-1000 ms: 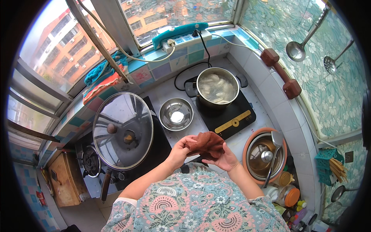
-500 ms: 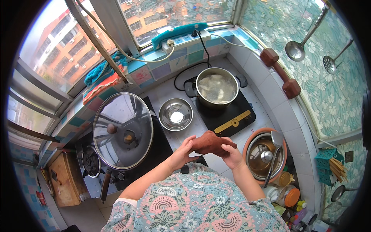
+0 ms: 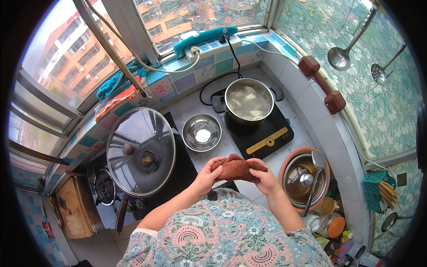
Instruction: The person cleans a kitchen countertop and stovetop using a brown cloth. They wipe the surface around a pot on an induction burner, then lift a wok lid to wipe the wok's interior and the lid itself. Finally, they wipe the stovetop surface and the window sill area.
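Observation:
A reddish-brown cloth (image 3: 235,168) is stretched between my two hands, bunched and folded, just in front of my body. My left hand (image 3: 208,174) grips its left end, thumb on top. At its other end, my right hand (image 3: 265,179) pinches the cloth in the same way. Beyond the cloth stands a shiny metal bowl (image 3: 190,141) with nothing visible inside. Farther back, a steel pot (image 3: 241,120) of cloudy liquid and pale pieces sits on a black induction cooker (image 3: 279,126). The cloth touches neither the bowl nor the pot.
At left, a glass lid (image 3: 133,173) covers a wok on a black gas stove (image 3: 183,162). To the right, a ladle-like spatula (image 3: 319,160) lies across a lidded pot in an orange-brown basin (image 3: 284,167). Jars (image 3: 336,226) crowd the lower right. A dumbbell (image 3: 322,83) rests on the ledge.
My hands have turned and lowered the cloth slightly, and it now looks flatter and folded over. My left fingers have closed around its end. The pot's pale pieces show more clearly.

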`<state>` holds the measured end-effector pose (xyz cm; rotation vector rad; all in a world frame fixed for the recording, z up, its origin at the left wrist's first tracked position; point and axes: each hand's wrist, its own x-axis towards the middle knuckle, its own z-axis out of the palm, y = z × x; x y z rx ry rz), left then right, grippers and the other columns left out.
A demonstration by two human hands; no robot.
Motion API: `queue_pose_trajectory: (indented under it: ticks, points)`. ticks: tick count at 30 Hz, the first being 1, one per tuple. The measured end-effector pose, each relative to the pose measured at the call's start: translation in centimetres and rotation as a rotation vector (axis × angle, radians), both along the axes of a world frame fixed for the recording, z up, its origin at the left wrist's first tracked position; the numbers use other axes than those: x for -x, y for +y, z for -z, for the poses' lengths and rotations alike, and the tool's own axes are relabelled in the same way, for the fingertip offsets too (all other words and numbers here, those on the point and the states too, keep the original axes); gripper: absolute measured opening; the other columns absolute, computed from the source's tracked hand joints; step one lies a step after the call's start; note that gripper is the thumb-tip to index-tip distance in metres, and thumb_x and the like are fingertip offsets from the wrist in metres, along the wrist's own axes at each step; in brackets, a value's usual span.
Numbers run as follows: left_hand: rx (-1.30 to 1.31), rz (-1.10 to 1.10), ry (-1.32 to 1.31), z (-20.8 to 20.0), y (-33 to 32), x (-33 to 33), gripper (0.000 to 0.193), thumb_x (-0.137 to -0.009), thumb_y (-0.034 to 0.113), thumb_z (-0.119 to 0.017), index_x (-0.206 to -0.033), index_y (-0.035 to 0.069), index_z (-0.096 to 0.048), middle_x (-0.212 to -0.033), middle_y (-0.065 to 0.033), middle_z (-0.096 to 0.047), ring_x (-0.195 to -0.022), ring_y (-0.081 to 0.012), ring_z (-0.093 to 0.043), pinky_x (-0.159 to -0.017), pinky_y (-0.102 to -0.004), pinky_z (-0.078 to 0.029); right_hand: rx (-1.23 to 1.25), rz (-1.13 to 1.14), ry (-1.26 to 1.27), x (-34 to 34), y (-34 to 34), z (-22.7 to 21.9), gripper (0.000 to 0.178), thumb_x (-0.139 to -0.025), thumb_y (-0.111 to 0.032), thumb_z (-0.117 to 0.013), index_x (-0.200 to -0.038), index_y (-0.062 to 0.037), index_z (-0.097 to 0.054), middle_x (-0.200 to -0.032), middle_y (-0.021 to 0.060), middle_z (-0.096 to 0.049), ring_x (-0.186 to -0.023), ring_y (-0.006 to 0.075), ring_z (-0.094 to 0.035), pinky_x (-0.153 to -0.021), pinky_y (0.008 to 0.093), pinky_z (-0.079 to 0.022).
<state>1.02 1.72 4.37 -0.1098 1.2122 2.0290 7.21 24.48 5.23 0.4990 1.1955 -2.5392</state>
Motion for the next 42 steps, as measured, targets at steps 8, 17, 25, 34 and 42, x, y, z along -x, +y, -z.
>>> queue_pose_trajectory:
  ticks: [8, 17, 25, 34, 42]
  points:
    - [0.154, 0.025, 0.228, 0.3, 0.3, -0.1, 0.024, -0.101, 0.011, -0.047, -0.124, 0.005, -0.050, -0.122, -0.0093, -0.059, -0.115, -0.0143, -0.054, -0.096, -0.0282, -0.045, -0.172, -0.051, -0.117, -0.1, -1.5, 0.6, 0.031, -0.097, -0.025, -0.056, -0.126, -0.0138, -0.050, -0.113, 0.0044, -0.061, -0.102, 0.0189, -0.063, -0.083, 0.0358, -0.056]
    - [0.194, -0.059, 0.230, 0.3, 0.3, 0.0, 0.023, -0.101, 0.016, -0.051, -0.121, 0.004, -0.051, -0.122, -0.0094, -0.060, -0.115, -0.0152, -0.054, -0.099, -0.0285, -0.043, 0.013, -0.011, -0.115, -0.2, -1.0, 2.0, 0.045, -0.098, -0.051, -0.047, -0.120, -0.0124, -0.057, -0.110, 0.0061, -0.065, -0.102, 0.0204, -0.064, -0.088, 0.0384, -0.052]
    - [0.084, -0.052, 0.292, -0.4, 0.3, 0.0, 0.023, -0.101, 0.013, -0.049, -0.122, 0.003, -0.049, -0.124, -0.0091, -0.059, -0.117, -0.0150, -0.054, -0.100, -0.0285, -0.043, 0.304, -0.041, -0.148, -0.5, -1.0, 2.1, 0.046, -0.096, -0.041, -0.052, -0.132, -0.0114, -0.050, -0.133, 0.0120, -0.054, -0.122, 0.0276, -0.053, -0.103, 0.0463, -0.044]
    - [0.050, -0.014, 0.308, -0.3, 0.2, -0.1, 0.023, -0.101, 0.010, -0.047, -0.124, 0.006, -0.049, -0.124, -0.0067, -0.058, -0.119, -0.0143, -0.052, -0.103, -0.0289, -0.040, 0.436, -0.283, -0.138, -1.0, -1.6, 0.3, 0.065, -0.093, -0.033, -0.059, -0.147, -0.0106, -0.032, -0.143, 0.0114, -0.043, -0.128, 0.0272, -0.048, -0.103, 0.0448, -0.044]
    - [0.361, 0.085, 0.444, 2.0, -0.6, 0.6, 0.038, -0.102, 0.026, -0.048, -0.134, 0.008, -0.043, -0.139, -0.0108, -0.045, -0.128, -0.0200, -0.045, -0.106, -0.0328, -0.037, 0.050, -0.160, 0.015, 0.1, -0.7, 0.7, 0.054, -0.088, -0.011, -0.065, -0.138, -0.0043, -0.047, -0.133, 0.0113, -0.053, -0.120, 0.0215, -0.054, -0.100, 0.0355, -0.047]
